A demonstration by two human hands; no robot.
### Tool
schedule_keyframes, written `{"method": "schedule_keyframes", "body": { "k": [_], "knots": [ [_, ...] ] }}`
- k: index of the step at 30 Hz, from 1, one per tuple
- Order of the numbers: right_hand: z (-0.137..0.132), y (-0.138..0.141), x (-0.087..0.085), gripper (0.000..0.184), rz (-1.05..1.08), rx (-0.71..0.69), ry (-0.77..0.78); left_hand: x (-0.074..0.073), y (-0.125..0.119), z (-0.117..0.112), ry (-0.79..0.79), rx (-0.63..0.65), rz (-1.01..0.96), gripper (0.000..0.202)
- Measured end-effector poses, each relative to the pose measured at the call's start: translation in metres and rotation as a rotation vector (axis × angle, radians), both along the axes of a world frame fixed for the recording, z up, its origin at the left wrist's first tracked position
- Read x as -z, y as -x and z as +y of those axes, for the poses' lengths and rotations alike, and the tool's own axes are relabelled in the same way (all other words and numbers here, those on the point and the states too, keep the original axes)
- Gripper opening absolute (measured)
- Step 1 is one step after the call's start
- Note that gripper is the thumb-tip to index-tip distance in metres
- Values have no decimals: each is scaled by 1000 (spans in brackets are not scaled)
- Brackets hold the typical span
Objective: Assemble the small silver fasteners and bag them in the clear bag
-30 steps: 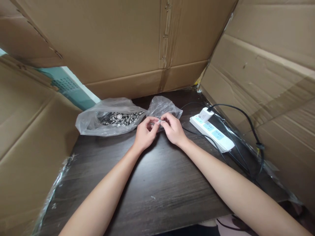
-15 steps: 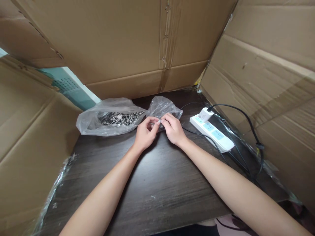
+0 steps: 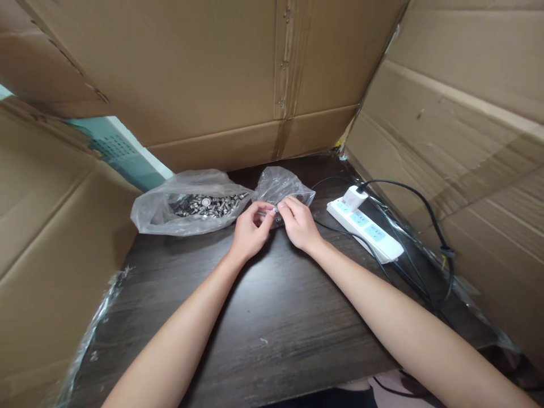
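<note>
Between my fingertips is a small shiny metal part (image 3: 275,209), too small to tell its exact kind. My left hand (image 3: 251,229) pinches it from the left with thumb and forefinger. From the right, my right hand (image 3: 300,222) closes thumb and fingers on its other end. Just behind my hands lies a crumpled clear plastic bag (image 3: 280,180); its contents are mostly hidden. To the left, a larger open plastic bag (image 3: 157,218) holds a heap of small metal pieces (image 3: 210,205), with a round pale disc on top.
A white power strip (image 3: 369,229) with a white plug adapter (image 3: 355,198) lies to the right, and black cables (image 3: 429,221) run around it. Cardboard walls (image 3: 204,73) enclose the dark wooden table (image 3: 238,323) on the left, back and right.
Almost nothing differs. Both hands keep the same pinch on the small metal part, and the view has shifted very slightly.
</note>
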State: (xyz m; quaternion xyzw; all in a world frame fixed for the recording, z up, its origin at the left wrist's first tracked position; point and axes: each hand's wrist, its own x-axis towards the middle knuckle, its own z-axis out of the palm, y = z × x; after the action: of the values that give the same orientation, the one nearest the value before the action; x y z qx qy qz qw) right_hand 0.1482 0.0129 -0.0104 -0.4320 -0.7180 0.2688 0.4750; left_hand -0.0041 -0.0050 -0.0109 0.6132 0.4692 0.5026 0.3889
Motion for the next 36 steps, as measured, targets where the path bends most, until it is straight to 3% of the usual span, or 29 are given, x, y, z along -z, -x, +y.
{"method": "schedule_keyframes", "body": {
  "k": [26, 33, 36],
  "knots": [
    [0, 0, -1, 36, 13, -22, 3, 2, 0, 0, 11, 12, -2, 26],
    [-1, -1, -3, 22, 31, -8, 3, 0, 0, 0, -1, -6, -4, 22],
    [-1, -1, -3, 24, 24, -9, 8, -1, 0, 0, 10, -3, -3, 22]
  ]
}}
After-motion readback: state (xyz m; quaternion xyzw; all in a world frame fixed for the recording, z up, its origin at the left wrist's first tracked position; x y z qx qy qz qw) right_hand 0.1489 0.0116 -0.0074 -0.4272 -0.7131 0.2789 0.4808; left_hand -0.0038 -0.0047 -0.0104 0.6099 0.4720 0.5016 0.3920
